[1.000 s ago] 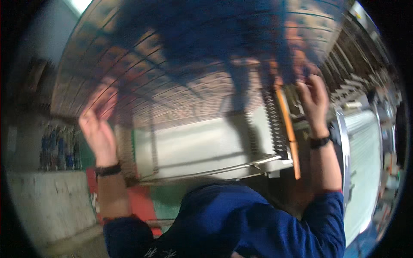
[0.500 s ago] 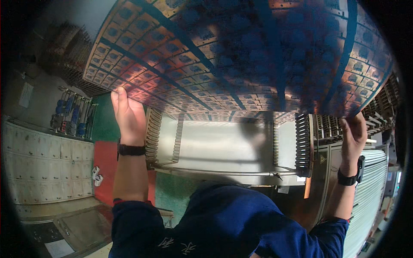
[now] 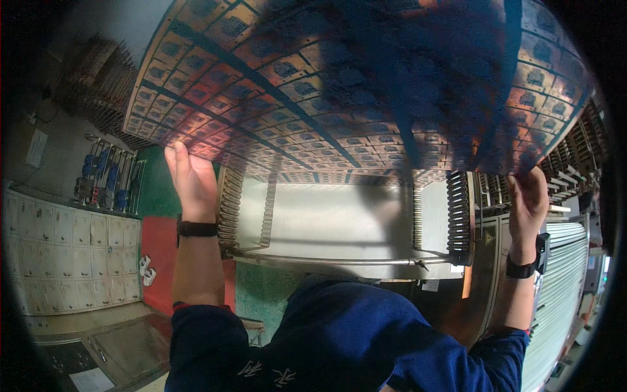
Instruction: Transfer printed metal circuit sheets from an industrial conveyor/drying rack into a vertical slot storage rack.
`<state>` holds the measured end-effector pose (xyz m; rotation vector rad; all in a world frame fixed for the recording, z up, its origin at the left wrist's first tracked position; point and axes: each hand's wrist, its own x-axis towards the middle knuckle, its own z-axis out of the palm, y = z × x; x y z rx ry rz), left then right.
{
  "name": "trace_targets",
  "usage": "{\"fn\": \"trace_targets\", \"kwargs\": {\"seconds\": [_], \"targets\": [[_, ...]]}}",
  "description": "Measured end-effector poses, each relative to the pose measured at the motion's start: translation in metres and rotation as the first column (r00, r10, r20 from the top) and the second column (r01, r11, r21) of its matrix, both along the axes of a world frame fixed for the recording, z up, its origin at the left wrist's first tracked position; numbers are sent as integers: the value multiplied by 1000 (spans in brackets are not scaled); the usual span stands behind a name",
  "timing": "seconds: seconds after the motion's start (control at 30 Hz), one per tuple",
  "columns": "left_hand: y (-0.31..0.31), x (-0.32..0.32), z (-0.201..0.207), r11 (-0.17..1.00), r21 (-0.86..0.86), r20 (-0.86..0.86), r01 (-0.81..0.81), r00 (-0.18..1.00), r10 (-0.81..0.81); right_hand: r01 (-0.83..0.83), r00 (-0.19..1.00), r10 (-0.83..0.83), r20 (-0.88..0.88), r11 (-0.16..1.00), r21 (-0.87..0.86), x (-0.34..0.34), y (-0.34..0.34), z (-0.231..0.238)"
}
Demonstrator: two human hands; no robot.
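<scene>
Head view: holding up a large, thin, flexible panel (image 3: 353, 91), copper-coloured and patterned with a grid of small square circuits and dark blue bands, bowing overhead across the upper half of the picture. Gripping its lower left edge with the left hand (image 3: 191, 179), arm raised nearly straight up, elbow bent low, palm turned toward the sheet, fingers curled up behind the edge and the thumb lying along the near side; pinching the sheet rather than spreading flat. Wearing a black wristband (image 3: 196, 228) on that wrist.

Reaching up likewise with the right hand (image 3: 528, 202), forearm rising steeply from the lower right, fingers closing on the panel's lower right edge, knuckles facing the camera; grasp closed on the sheet, though fingertips hidden behind it. Showing a black wristwatch (image 3: 526, 264) on that wrist. Both arms well apart, stretching the panel between them, blue sleeves (image 3: 339, 346) filling the bottom centre.

Hanging beneath the panel, between the two wrists, a pale metal rack (image 3: 339, 225) with comb-like slotted sides and a rail along its front edge. Standing to the right, a white ribbed machine housing (image 3: 555, 294). Lining the left wall, a bank of small pale lockers (image 3: 72, 261), beside a red and green floor (image 3: 160, 261).
</scene>
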<state>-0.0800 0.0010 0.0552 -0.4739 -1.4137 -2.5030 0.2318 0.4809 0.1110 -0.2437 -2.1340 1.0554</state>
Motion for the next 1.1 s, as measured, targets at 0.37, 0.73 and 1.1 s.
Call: {"fn": "trace_targets", "kwargs": {"seconds": [0.37,0.73,1.1], "targets": [[8,8,-8,996,-52,66,-73,995,76,51,995,-43,-87,994,94,0,4,-19],[9,28,4,960,-227,126,-162,973,194,106,962,-160,220,965,240,-27,3,-44],[24,39,11,951,-257,54,-175,979,194,144,935,-223,276,949,280,-31,4,-79]]}}
